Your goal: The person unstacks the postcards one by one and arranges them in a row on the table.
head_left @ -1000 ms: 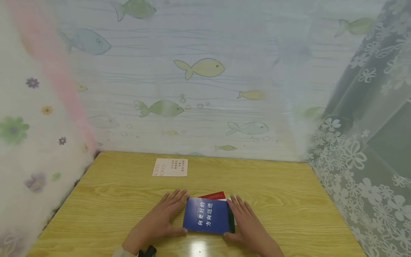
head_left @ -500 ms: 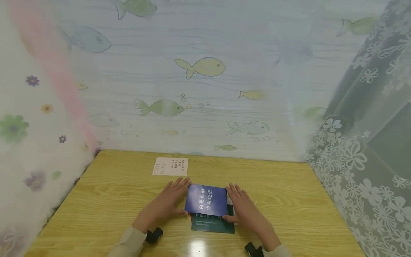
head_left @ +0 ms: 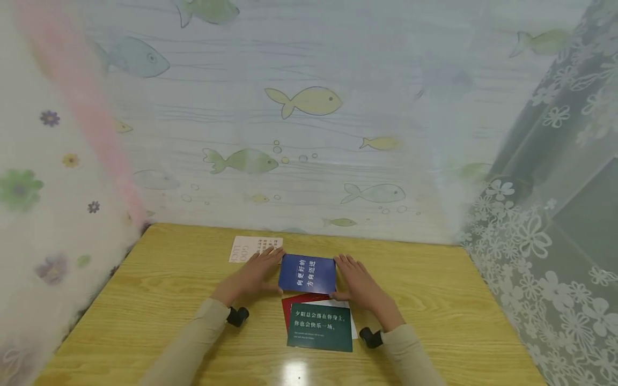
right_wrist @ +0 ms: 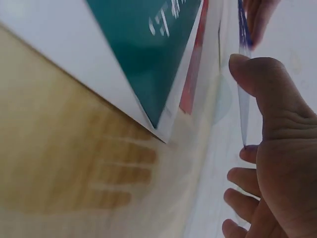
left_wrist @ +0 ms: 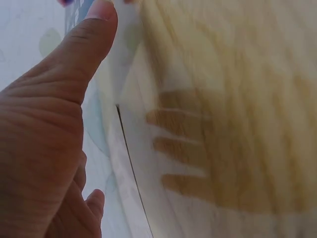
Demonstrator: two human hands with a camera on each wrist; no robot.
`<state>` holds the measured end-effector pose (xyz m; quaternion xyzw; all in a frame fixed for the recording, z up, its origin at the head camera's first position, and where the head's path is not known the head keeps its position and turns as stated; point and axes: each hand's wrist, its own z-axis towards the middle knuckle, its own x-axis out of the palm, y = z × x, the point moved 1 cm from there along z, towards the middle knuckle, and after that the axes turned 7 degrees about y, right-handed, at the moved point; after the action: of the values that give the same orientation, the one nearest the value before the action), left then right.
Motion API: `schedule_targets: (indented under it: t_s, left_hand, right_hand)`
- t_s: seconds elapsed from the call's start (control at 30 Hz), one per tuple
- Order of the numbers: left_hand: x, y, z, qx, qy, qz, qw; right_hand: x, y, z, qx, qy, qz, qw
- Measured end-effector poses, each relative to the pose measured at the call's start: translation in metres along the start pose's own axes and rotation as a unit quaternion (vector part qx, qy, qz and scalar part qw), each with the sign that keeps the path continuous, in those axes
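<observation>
A blue card [head_left: 307, 274] with white characters is held between both hands, raised off the table. My left hand [head_left: 248, 279] grips its left edge, the thumb at the near corner and the fingertips at the far one. Along the right edge my right hand [head_left: 362, 287] does the same; in the right wrist view the blue card [right_wrist: 243, 106] is seen nearly edge-on between thumb and forefinger. Below lie a dark green card [head_left: 319, 335] on top, a red card [head_left: 287, 306] and a white card [head_left: 354, 328], overlapping and mostly covered.
A pale "GOOD LUCK" card [head_left: 243, 249] lies at the back left of the wooden table [head_left: 434, 311], partly behind the left fingers. A fish-patterned curtain [head_left: 309, 177] hangs along the back edge, with floral fabric on both sides.
Both hands have carried the blue card away from the body, toward the back of the table. The green card, covered before, now shows, with more of the red and white cards.
</observation>
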<state>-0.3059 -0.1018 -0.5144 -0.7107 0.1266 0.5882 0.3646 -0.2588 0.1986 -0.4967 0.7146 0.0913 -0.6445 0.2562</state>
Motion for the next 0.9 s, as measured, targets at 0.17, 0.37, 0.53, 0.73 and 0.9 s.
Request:
schedule_targets:
  t_s: [0.17, 0.37, 0.53, 0.73, 0.9]
  left_hand:
    - [-0.007, 0.014, 0.017, -0.029, 0.022, -0.006, 0.9993]
    - [-0.011, 0.021, 0.035, -0.050, 0.045, -0.003, 0.9977]
    - [-0.013, 0.022, 0.045, -0.064, 0.058, -0.010, 0.9962]
    - [-0.016, 0.023, 0.051, -0.063, 0.066, -0.002, 0.9958]
    - [-0.020, 0.024, 0.053, -0.055, 0.073, 0.012, 0.9958]
  right_hand:
    - [-0.001, -0.014, 0.030, 0.011, 0.033, 0.013, 0.999]
    - [-0.002, -0.030, 0.051, 0.022, 0.064, 0.004, 0.998]
    - [-0.004, -0.038, 0.059, 0.027, 0.080, 0.012, 0.996]
    - [-0.004, -0.043, 0.068, 0.030, 0.089, 0.027, 0.995]
    - [-0.001, -0.047, 0.075, 0.029, 0.097, 0.026, 0.994]
